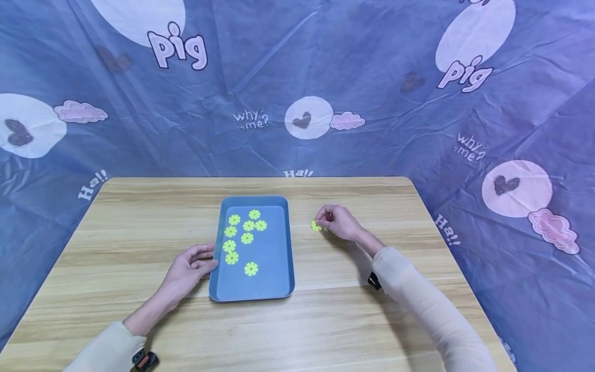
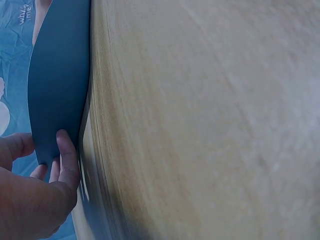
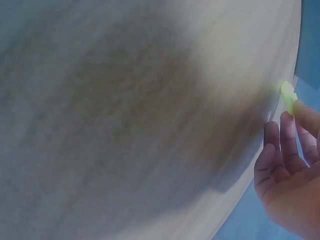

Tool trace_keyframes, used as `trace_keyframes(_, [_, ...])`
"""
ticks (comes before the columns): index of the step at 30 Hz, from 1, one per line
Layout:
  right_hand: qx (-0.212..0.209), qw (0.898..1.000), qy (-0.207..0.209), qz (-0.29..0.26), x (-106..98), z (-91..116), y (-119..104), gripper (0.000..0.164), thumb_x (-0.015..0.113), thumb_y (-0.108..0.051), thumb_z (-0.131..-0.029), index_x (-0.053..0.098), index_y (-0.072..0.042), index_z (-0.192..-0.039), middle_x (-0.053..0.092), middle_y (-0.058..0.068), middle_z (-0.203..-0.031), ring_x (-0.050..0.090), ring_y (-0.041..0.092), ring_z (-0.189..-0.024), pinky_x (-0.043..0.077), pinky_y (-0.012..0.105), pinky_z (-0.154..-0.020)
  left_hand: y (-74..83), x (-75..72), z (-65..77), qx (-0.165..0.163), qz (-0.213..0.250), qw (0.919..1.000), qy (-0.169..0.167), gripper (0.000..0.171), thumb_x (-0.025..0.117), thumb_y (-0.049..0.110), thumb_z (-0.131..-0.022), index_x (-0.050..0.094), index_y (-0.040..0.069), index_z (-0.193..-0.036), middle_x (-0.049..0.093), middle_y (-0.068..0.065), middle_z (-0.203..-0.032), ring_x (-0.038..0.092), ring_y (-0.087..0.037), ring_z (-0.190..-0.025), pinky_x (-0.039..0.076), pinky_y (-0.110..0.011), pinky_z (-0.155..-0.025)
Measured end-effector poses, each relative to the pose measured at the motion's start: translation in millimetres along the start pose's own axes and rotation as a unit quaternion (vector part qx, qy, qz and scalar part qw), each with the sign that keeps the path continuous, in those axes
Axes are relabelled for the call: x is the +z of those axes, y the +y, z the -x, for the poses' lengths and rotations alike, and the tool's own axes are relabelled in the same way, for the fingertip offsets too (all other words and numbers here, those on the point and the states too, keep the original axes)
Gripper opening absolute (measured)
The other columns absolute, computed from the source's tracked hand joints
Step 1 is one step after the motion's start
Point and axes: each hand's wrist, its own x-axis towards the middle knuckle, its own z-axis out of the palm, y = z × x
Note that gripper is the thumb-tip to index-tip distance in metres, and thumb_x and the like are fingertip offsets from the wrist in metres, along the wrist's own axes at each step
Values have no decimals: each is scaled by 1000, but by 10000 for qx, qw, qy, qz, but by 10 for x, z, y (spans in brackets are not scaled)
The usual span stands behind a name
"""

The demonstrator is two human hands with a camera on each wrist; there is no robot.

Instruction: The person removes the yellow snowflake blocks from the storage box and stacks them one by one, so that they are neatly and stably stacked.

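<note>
Between thumb and fingertips my right hand (image 1: 343, 222) pinches a yellow-green, scallop-edged flower-shaped disc (image 1: 314, 226), a little to the right of the tray. In the right wrist view this flower-shaped disc (image 3: 288, 95) appears nearly edge-on, with the other fingers curled below it. My left hand (image 1: 186, 271) holds the left side of a blue rectangular tray (image 1: 271, 258). The left wrist view has the thumb at the rim and the fingers against the outer wall of the tray (image 2: 60, 75). Several similar flower-shaped discs (image 1: 247, 238) lie flat in the tray, mostly in its left half.
The tray rests on a wood-grain table (image 1: 139, 222). A blue patterned cloth (image 1: 260, 144) hangs behind the table and along its sides. Dark bands (image 1: 145, 360) show at the wrists, by the light sleeves.
</note>
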Motion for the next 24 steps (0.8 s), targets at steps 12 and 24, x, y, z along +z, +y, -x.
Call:
trace_keyframes(12, [-154, 9992, -126, 336, 10, -48, 56, 6, 72, -11, -99, 74, -6, -101, 72, 7, -88, 60, 11, -79, 51, 20, -73, -7, 7, -1, -10, -27, 10000, 13, 55, 68, 10, -102, 48, -2, -152, 57, -28, -148, 69, -3, -103, 64, -21, -87])
trace_keyframes(24, [-204, 9991, 50, 376, 2, 65, -71, 11, 73, -19, -99, 74, -10, -104, 74, 6, -94, 64, 14, -82, 55, 24, -74, -20, 55, 53, 25, 24, 10000, 50, 56, 68, 10, -102, 47, -2, -153, 56, -29, -148, 69, -1, -102, 64, -20, -88])
